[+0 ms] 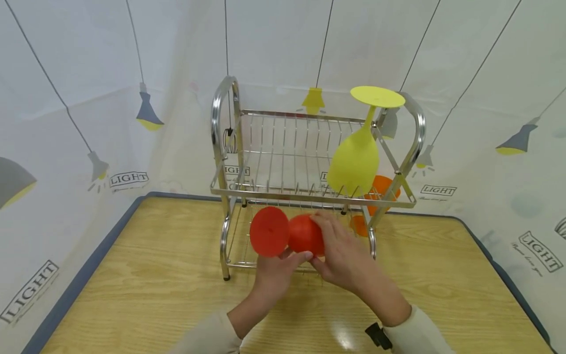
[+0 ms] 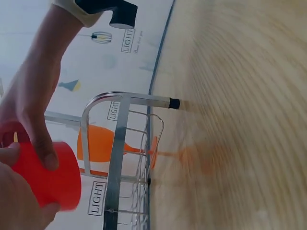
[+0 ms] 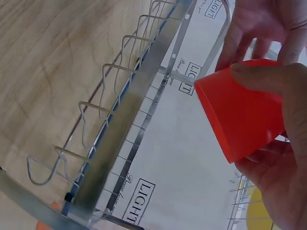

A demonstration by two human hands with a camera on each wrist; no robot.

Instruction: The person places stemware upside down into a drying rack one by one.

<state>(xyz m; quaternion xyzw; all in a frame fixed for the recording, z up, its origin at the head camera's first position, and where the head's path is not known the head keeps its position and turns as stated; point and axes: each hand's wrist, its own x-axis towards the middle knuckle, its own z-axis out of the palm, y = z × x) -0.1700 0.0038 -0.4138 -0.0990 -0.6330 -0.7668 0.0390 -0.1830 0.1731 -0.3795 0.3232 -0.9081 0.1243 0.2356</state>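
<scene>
red goblet (image 1: 305, 235) first: where do you see it?

it's held up off the surface (image 1: 168, 255), just in front of the metal rack (image 1: 287, 195). in the head view its round disc base (image 1: 268, 231) faces the camera, and the bowl (image 3: 244, 110) shows just to the right of that.

does a stem join the two?

i can't tell, since whatever runs between them is hidden. the right wrist view does show the bowl tilted, with its rim clear of the fingers.

and the hands?

close together, both clasping the red. the right hand (image 1: 342, 253) grips the bowl, fingers over it and thumb lower down. the left hand (image 1: 274, 275) holds from below, its thumb reaching toward the bowl's lower edge, some fingers out of sight behind the disc base.

what's around them?

a yellow goblet (image 1: 355, 160), upside down at the right end of the rack's upper tier, foot in the air. an orange goblet (image 2: 98, 143) is upright near the same end, lower down; whether on the lower tier or behind it, i can't say.

further out?

the rack's dark-tipped feet on the wood-grained surface, then a pale sheet (image 1: 177, 59) printed with hanging lamps (image 1: 148, 112).
</scene>
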